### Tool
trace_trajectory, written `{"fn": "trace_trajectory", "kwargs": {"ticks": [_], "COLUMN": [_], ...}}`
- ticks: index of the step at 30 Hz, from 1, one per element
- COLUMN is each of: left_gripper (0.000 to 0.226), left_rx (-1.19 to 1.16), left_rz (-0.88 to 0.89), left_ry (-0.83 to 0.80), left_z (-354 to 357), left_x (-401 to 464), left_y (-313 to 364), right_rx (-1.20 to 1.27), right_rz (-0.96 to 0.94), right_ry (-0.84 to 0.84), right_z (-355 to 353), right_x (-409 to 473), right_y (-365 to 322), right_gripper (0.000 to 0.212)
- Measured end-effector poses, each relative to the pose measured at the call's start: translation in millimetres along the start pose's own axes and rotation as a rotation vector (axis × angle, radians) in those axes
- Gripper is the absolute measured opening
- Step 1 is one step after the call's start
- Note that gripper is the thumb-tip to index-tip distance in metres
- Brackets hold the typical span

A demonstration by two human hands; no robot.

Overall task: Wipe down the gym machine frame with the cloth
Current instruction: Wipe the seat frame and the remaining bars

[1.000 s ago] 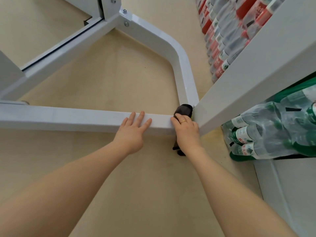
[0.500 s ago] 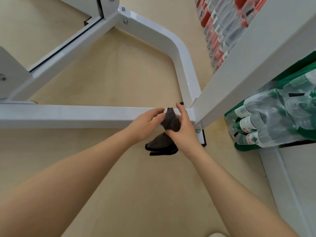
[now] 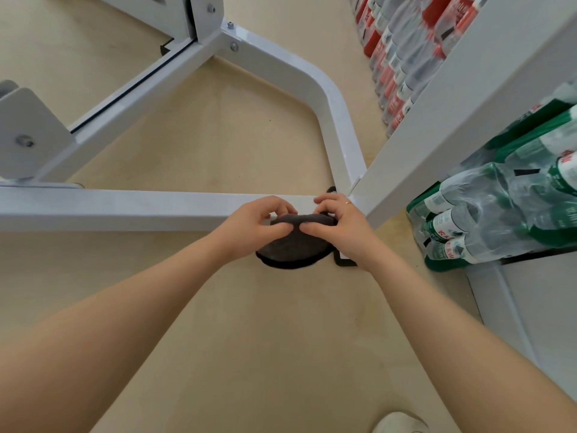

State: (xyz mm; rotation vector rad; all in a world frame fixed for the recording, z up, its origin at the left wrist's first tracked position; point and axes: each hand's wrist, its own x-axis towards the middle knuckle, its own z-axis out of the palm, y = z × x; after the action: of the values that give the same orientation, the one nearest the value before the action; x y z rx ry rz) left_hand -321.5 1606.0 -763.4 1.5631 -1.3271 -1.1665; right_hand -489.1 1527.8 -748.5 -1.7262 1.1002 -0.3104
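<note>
Head view: we look down at our two bare arms reaching to the floor-level part of the white gym machine frame [image 3: 131, 207].
Cloth: the dark grey cloth [image 3: 290, 245] hangs between our hands, just in front of the near horizontal bar, close to the corner where that bar meets the slanted upright.
Left hand: our left hand [image 3: 256, 220] pinches the upper edge of the cloth, fingers curled over it and thumb beneath.
Right hand: our right hand [image 3: 340, 223], with a ring on one finger, pinches the same edge from the other side, fingers curled.
Contact: the cloth sags below our fingers; we cannot tell whether it touches the bar.
Step in hand: we judge that we are refolding or regripping the cloth, not wiping.
Done so far: the white paint shows no wet streaks or dirt, so we cannot say which bars are already cleaned.
Left to do: the long bar to the left, the curved tube [image 3: 327, 98] behind and the far rails all look within the job.
Nearby: shrink-wrapped packs of water bottles [image 3: 487, 214] lie at right, and a shoe tip [image 3: 396, 423] shows at the bottom edge.
</note>
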Motion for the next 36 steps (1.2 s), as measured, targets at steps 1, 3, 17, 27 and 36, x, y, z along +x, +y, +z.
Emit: {"fn": "trace_trajectory", "kwargs": {"ticks": [1, 3, 17, 27, 36], "left_gripper": [0.018, 0.013, 0.028, 0.062, 0.061], "left_rx": [0.005, 0.016, 0.438, 1.096, 1.054], "left_rz": [-0.004, -0.022, -0.194, -0.103, -0.11], "left_ry": [-0.015, -0.038, -0.035, 0.021, 0.018], "left_z": [-2.1, -3.3, 14.2, -14.7, -26.6], "left_x": [0.3, 1.8, 49.9, 44.8, 49.7], "left_y": [1.6, 4.8, -7.2, -72.0, -70.5], "right_rx": [-0.015, 0.061, -1.299, -0.867, -0.991], "right_rz": [-0.022, -0.039, -0.24, 0.076, -0.114], "right_ry": [0.007, -0.037, 0.313, 0.096, 0.068], "right_z": [-1.3, -3.7, -7.9, 60.5, 39.3], "right_x": [0.9, 2.0, 74.8, 75.6, 83.3], "right_y": [-1.1, -4.1, -29.9, 52.2, 70.5], "right_gripper": [0.022, 0.025, 0.051, 0.058, 0.05]}}
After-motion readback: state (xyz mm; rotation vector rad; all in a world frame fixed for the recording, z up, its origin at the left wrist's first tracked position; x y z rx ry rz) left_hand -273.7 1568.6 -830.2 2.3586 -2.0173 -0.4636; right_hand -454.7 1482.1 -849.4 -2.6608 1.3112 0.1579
